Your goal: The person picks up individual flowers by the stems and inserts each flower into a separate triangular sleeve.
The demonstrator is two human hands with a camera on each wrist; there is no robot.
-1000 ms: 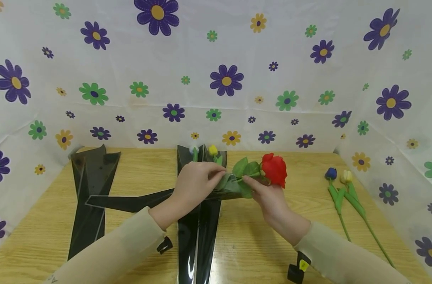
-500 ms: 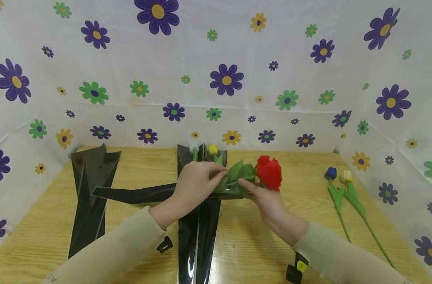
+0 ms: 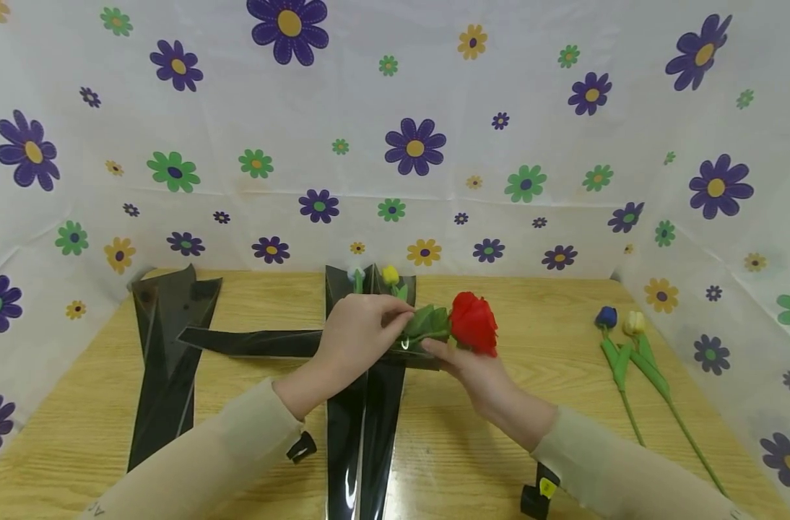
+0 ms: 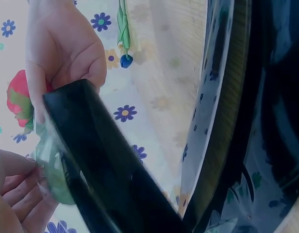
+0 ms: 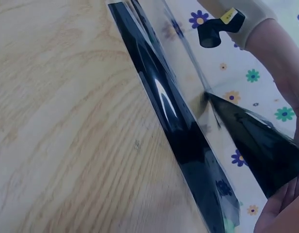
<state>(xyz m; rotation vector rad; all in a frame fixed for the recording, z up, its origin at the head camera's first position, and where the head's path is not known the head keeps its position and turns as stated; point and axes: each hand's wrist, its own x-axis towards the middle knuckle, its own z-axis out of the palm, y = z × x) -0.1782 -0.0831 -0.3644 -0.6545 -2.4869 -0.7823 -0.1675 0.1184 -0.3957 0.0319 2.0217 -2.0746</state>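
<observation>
A red rose (image 3: 474,325) with green leaves lies partly inside a clear-fronted black flower sleeve (image 3: 252,343), its bloom outside the open end. My left hand (image 3: 362,332) pinches the sleeve's clear film near that end, thumb against forefinger; the left wrist view shows the same pinch at lower left. Just below the bloom, my right hand (image 3: 482,375) holds the rose and leaves at the sleeve's mouth, its thumb on top. Most of its other fingers are hidden in the head view. The sleeve's narrow end points left, above the table.
Beneath the hands lie two black sleeves (image 3: 346,448) with a pale blue tulip (image 3: 356,276) and a yellow tulip (image 3: 391,274). More black sleeves (image 3: 164,361) lie left. A blue tulip (image 3: 606,316) and a cream tulip (image 3: 634,323) rest at right. Flower-printed cloth (image 3: 291,130) surrounds the table.
My right hand has moved left and slightly down, sliding the rose deeper into the sleeve. The sleeve's narrow end has risen and shifted right. My left hand stays almost still.
</observation>
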